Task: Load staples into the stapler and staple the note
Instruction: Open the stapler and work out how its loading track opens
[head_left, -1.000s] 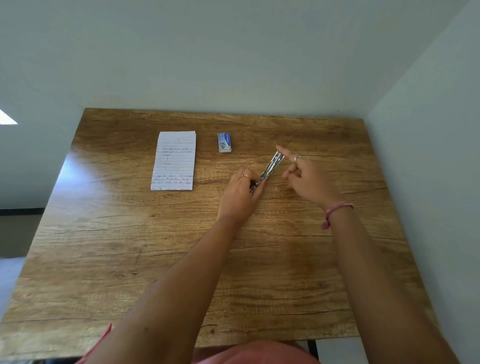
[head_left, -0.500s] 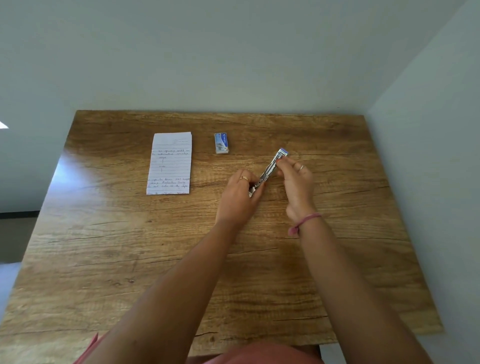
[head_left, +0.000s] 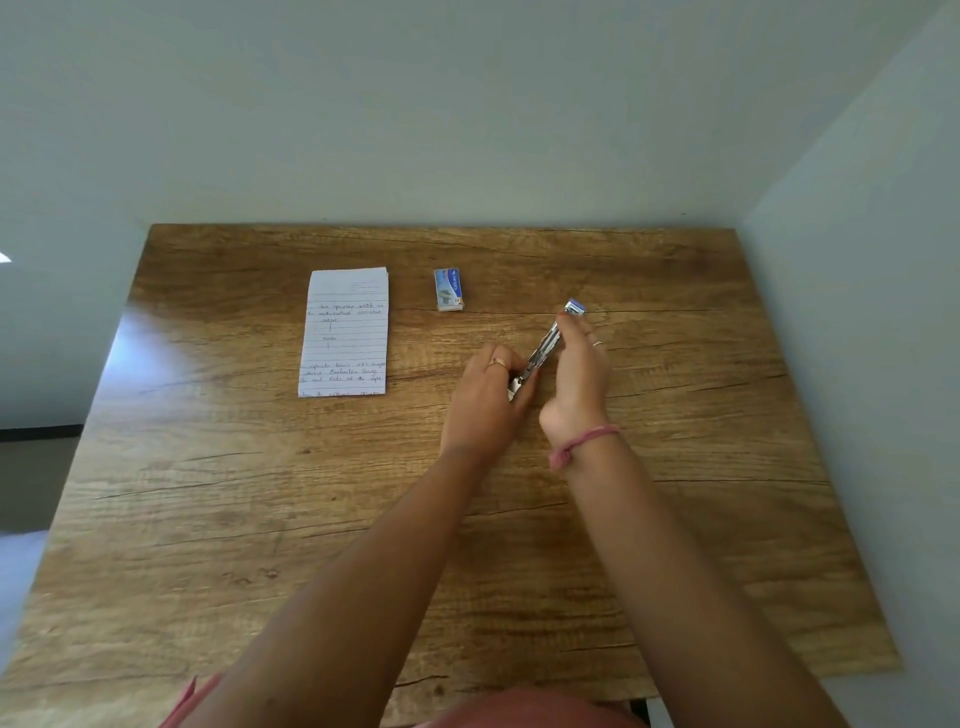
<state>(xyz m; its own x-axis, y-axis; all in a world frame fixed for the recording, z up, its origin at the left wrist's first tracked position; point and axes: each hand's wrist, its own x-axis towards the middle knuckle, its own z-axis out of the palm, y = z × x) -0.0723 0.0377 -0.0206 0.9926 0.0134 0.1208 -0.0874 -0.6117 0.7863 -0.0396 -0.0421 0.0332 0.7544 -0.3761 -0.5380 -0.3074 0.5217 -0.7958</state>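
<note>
On the wood-grain table (head_left: 208, 519), the slim silver stapler (head_left: 543, 353) runs diagonally: left hand (head_left: 485, 400) grips its near end, right hand (head_left: 579, 374) pinches its far half (small blue staple box (head_left: 449, 289) lies beyond, leftward).

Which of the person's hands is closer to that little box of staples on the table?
Right. The right hand reaches up along the stapler, its fingertips just right of the staple box. The left hand grips the stapler's near end, farther away.

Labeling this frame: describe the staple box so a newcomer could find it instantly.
On the wooden table, look along the far half to the lined note. Just right of it, apart from it, lies the staple box: small, blue and white, and the only item no hand touches besides the note.
</note>
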